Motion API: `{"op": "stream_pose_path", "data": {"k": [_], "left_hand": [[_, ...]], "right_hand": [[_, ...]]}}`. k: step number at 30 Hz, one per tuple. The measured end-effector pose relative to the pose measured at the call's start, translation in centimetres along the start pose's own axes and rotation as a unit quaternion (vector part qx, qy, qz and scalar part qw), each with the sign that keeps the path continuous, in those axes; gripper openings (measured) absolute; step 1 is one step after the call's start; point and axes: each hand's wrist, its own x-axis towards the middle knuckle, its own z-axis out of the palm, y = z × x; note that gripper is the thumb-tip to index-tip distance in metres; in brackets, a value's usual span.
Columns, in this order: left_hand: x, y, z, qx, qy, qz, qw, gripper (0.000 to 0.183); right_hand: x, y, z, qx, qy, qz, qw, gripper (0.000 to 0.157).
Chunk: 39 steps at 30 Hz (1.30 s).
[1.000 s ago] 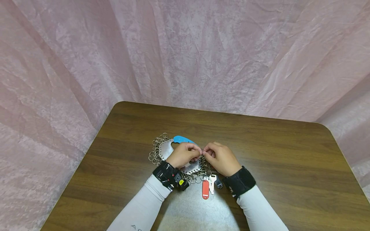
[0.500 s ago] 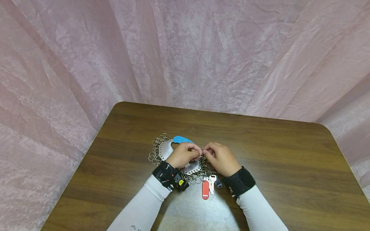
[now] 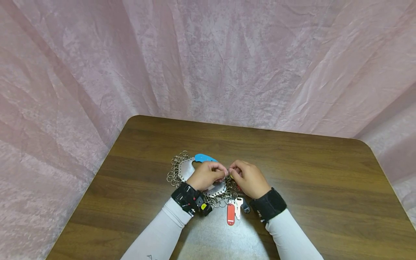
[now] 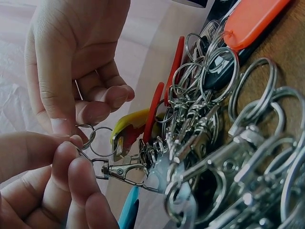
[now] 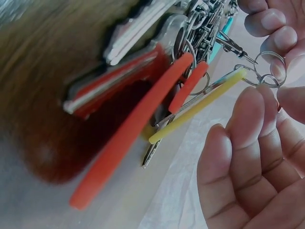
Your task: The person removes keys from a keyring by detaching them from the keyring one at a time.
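Metal rings [image 5: 261, 77], three linked, left hand [image 3: 209, 174] pinching one, right hand [image 3: 251, 178] another; one yellow tag [image 5: 202, 106] close by

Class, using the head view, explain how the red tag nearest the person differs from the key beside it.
Colour: the tag is red, while the key is pale silver. Outline: the tag is a rounded strip; the key has a broad head and narrower blade. Reach: the tag extends closer to the person than the key. Both lie below the rings.

The left forearm [image 3: 159, 229] and right forearm [image 3: 292, 233] are slanting inward; the left hand [image 3: 207, 174] is pinching with its fingertips [image 4: 63, 156], the right hand [image 3: 250, 178] mirroring it just beside.
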Motion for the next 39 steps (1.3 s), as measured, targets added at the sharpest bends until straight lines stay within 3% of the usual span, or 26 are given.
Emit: {"op": "stream_pose_path", "data": {"k": [18,20,24,29,39], "left_hand": [[-0.2,-0.2,0.1,0.016,-0.007,0.015,0.9997,0.008],[-0.7,0.8,0.0,0.006,-0.009,0.015,0.9998,0.009],[-0.9,1.2,-0.1,-0.018,-0.01,0.011,0.9997,0.011],[-0.1,-0.4,0.1,-0.011,0.001,0.005,0.9999,0.008],[0.1,-0.4,-0.1,0.009,0.008,-0.003,0.9999,0.005]], "right_hand": [[-0.1,0.2,0.3,-0.005,0.0,0.012,1.0,0.005],[-0.1,0.1,0.3,-0.002,-0.002,0.011,1.0,0.006],[-0.1,0.0,0.1,0.006,-0.004,0.007,1.0,0.006],[0.0,-0.2,0.0,0.011,-0.002,-0.007,1.0,0.006],[0.0,-0.3,-0.1,0.006,-0.006,-0.035,0.999,0.005]]}}
